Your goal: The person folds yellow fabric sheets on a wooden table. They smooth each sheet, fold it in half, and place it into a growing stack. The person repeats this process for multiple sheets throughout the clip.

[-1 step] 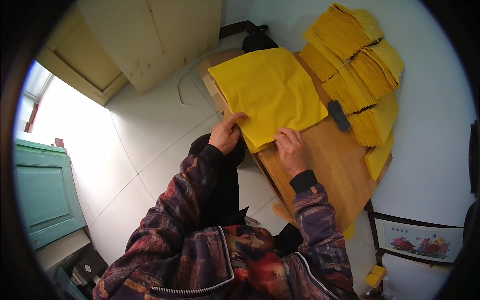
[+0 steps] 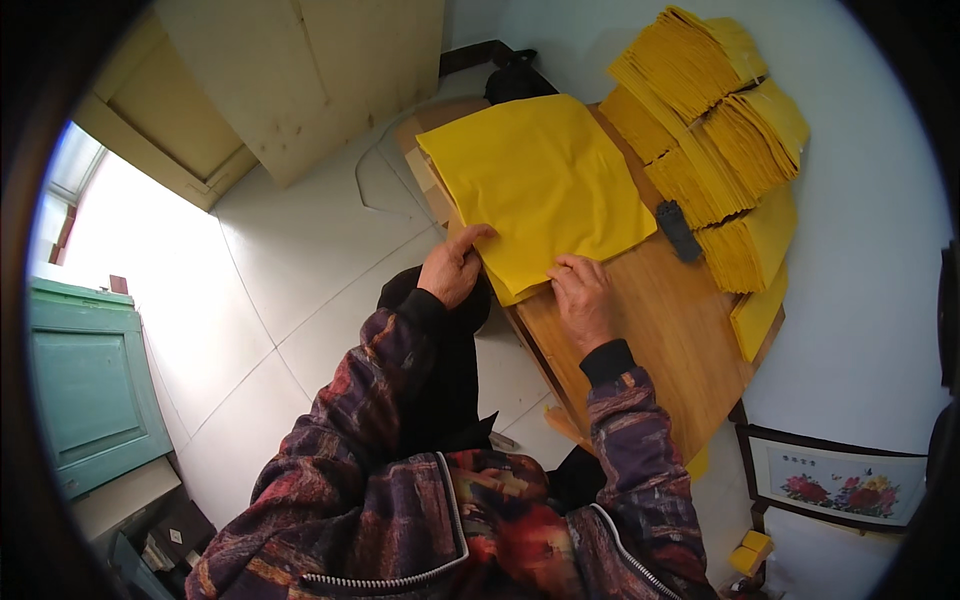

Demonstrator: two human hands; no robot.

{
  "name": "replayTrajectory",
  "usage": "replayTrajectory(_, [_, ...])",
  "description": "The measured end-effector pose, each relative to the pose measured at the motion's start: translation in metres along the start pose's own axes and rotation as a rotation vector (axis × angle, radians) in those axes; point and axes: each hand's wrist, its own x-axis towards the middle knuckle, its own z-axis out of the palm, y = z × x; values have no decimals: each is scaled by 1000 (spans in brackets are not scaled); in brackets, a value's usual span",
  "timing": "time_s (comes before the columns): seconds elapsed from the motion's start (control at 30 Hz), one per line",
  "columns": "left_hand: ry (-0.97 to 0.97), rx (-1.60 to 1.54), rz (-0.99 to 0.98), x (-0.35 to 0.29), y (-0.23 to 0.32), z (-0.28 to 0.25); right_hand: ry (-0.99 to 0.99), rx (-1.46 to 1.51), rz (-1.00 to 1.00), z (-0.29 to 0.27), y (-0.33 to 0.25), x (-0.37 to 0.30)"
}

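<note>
- Your wooden worktop (image 2: 660, 330) is the big thing here, set by the wall.
- The tall piles of folded yellow cloth (image 2: 720, 150) stand on its far right side.
- The yellow cloth (image 2: 545, 185) is spread on the worktop in front of you, with a few soft bumps. Its near edge shows more than one layer. It looks light and floppy, a bit like felt, so it should bend easily and not break. The near edge and its corners look like good places to take hold; get all the layers.
- Your right hand (image 2: 586, 300) has thumb and pointing fingers close together, pinching the near edge.
- Your left hand (image 2: 452, 268) has one finger reaching over the left near edge; the others are curled. You can't tell if they pinch underneath.
- A small dark grey thing (image 2: 678, 232) lies beside the piles.
</note>
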Motion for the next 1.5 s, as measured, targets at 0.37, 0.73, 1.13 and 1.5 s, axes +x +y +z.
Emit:
replayTrajectory(0.37, [-121, -361, -80, 2, 4, -13, -175, 309, 164, -14, 14, 25])
replayTrajectory(0.73, [-165, -620, -187, 6, 13, -14, -433, 378, 186, -25, 28, 46])
replayTrajectory(1.13, [-118, -393, -239, 12, 12, -7, -302, 421, 404, -14, 14, 50])
replayTrajectory(1.5, [-75, -470, -226, 16, 0, -4, 168, -235, 600, -39, 83, 1])
